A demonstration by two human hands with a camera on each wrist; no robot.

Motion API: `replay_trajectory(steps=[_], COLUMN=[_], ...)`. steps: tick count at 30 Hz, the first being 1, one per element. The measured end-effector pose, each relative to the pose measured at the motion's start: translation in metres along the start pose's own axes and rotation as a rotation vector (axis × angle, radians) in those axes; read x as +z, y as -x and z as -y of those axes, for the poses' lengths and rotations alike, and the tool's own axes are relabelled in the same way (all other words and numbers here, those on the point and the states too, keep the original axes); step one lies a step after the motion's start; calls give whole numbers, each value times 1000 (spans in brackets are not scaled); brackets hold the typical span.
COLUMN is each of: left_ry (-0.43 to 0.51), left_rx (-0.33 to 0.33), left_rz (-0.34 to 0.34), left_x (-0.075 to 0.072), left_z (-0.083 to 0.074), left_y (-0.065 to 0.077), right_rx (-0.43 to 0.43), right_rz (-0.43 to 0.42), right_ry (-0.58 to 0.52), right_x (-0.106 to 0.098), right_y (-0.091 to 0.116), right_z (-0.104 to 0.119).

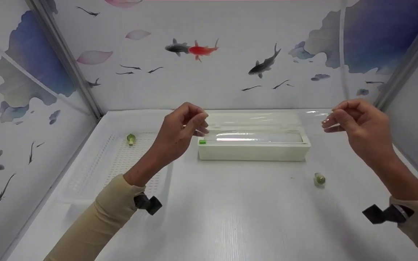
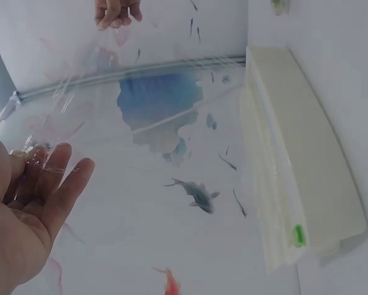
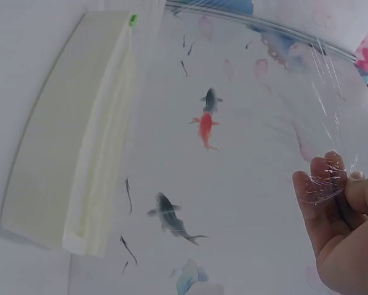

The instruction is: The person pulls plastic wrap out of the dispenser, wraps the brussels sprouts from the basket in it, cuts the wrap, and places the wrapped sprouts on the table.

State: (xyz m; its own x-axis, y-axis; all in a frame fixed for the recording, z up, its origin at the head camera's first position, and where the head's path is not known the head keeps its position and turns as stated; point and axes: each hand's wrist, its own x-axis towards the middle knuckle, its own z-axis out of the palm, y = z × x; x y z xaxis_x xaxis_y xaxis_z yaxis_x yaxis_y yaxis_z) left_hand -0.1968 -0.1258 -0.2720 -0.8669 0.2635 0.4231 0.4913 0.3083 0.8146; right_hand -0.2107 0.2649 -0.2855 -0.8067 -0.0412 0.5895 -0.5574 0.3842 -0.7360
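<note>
Clear film stretched between two hands above a long pale box

A person's left hand (image 1: 180, 131) and right hand (image 1: 365, 127) are raised over a white table (image 1: 223, 214), well apart. Between them hangs clear film (image 3: 327, 92), nearly invisible except for bright streaks; its stretched length runs left to right, from hand to hand. The left thumb and fingers pinch one end, the outer fingers slightly spread. The right thumb pinches the other end against bent fingers.

Beneath the film, near the patterned back wall (image 1: 212, 83), the box (image 1: 254, 152) lies with its long axis also left to right, a long side facing the person. A green slider (image 1: 202, 141) marks its left end. A small green vegetable (image 1: 319, 179) lies right of the box and closer to the person. Another sits in a white perforated basket (image 1: 89, 170) at left, its pale stem end pointing toward the person.
</note>
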Motion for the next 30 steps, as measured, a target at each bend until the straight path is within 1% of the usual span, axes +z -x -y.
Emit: replay_trajectory(steps=[3,5,8,11,15,19,21,24,27,30], left_ry=[-11,-14,-12,-6,8,46,70,114,132,119], left_rx=[0,4,-6,-52,-126,-175,-200,-253,-302,-332], left_rz=[19,34,54,114,206,245,268,309,332,339], left_x=[3,5,11,18,28,33,35,40,46,52], left_z=[3,5,9,17,29,41,49,64,77,86], left_y=[9,15,25,36,51,61,66,73,82,90], right_rx=[17,34,72,101,133,177,209,282,356,397], right_rz=[25,45,78,117,193,275,322,411,537,657], right_ry=[-14,3,46,78,81,87,113,154,169,157], right_x=[-2,-3,-5,-5,-3,0,1,3,2,1], right_y=[12,20,32,44,59,71,78,89,99,107], right_z=[-2,-4,-9,-15,-25,-36,-43,-55,-68,-77])
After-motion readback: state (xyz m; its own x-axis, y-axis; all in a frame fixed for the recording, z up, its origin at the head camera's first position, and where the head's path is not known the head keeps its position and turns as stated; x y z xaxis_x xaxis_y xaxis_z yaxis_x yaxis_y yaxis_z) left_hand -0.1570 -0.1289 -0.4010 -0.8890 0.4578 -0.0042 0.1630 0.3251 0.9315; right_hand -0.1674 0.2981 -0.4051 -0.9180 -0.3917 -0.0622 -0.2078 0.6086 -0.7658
